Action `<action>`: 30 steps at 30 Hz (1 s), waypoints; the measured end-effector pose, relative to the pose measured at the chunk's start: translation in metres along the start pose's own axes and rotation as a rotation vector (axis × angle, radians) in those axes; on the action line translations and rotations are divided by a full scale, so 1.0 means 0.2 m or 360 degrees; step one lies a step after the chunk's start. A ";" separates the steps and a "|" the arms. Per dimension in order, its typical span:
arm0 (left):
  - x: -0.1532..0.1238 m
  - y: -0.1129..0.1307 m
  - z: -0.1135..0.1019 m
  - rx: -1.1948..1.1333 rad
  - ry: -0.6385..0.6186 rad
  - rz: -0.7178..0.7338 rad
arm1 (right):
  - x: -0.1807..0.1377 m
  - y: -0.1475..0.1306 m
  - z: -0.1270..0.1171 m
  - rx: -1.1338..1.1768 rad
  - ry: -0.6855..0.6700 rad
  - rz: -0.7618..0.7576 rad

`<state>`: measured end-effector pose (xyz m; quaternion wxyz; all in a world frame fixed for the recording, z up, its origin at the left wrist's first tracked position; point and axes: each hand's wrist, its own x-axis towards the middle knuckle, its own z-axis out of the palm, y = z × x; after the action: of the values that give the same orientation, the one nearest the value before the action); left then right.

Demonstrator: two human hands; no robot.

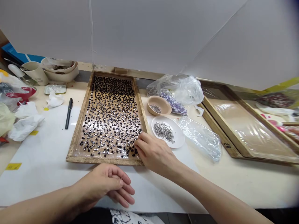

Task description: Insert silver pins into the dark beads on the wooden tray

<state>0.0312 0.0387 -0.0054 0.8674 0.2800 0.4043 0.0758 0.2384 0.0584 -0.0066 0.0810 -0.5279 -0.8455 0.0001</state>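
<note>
A wooden frame point(78, 137) with clear film stretched across it lies on white paper. Many small dark, shiny pieces point(112, 115) stand on the film, densest at the far end. At the frame's near right corner, my right hand point(155, 152) has its fingertips pinched together among the pieces; whatever is between them is hidden. My left hand point(111, 183) rests before the frame's near edge, palm turned partly up and fingers loosely apart, with nothing visible in it. Beside my right hand stands a white dish point(179, 137) of small silvery metal pieces point(164, 130).
Behind the dish is a beige bowl point(165, 107) with more metal bits. Plastic bags point(189, 90) lie behind it, and a crumpled clear bag point(203, 137) to the right. Further right are stacked film-covered frames point(247, 151). A black pen point(68, 113) and crumpled tissues point(26, 124) lie left.
</note>
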 end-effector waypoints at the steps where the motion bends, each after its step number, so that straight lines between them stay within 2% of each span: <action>1: 0.00 0.00 0.00 -0.0003 0.0011 0.0001 | 0.00 0.00 0.00 -0.0010 -0.0010 -0.0004; 13: 0.00 0.01 0.01 -0.0048 0.0018 -0.0034 | 0.01 0.00 0.01 -0.0065 -0.0046 -0.0032; 18: -0.01 0.03 0.02 -0.0100 0.0058 -0.0022 | -0.02 0.00 -0.05 -0.0004 -0.0034 -0.0017; 20: -0.01 0.04 0.02 -0.0154 0.0054 0.0014 | -0.04 -0.03 -0.08 0.0094 0.0059 0.0007; 22: -0.01 0.04 0.02 -0.0198 0.0042 0.0057 | -0.07 -0.08 -0.10 0.0346 0.0136 0.0001; 26: -0.01 0.04 0.02 -0.0158 -0.0007 0.0122 | -0.09 -0.19 -0.11 0.0852 0.0053 -0.0045; 30: -0.02 0.04 0.02 -0.0102 -0.0103 0.0205 | -0.09 -0.25 -0.08 0.0821 0.0036 -0.0021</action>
<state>0.0326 0.0431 0.0039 0.8819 0.2798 0.3545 0.1353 0.2028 0.0184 0.0108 0.2224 -0.4842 -0.8199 0.2095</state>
